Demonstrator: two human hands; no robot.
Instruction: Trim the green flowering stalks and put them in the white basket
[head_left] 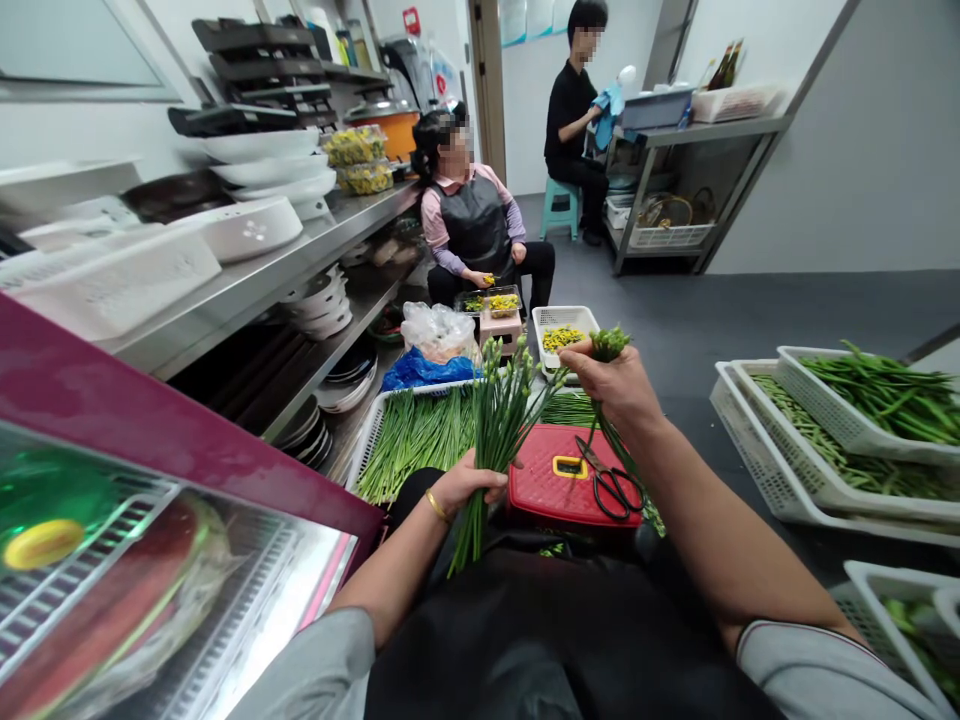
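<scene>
My left hand (472, 484) is wrapped round the stems of a bunch of green flower stalks (499, 415), whose pale buds point up. To the right and higher, my right hand (615, 385) grips a second, smaller bunch of stalks (611, 343); its buds show above my fingers and its stems hang below. Between and below the hands is a red plastic box (544, 490) with a yellow-rimmed opening. Black-handled scissors (615, 492) lie on its lid, under the hanging stems. Behind my left hand, a white basket (367, 450) holds many long green stalks.
Baskets of green beans (787, 470) stand at the right. A steel shelf (337, 220) with dishes runs along the left, beside a glass-fronted case (300, 560). A seated person (480, 220) handles yellow flowers ahead; another person (574, 130) sits farther back, wiping something with a blue cloth.
</scene>
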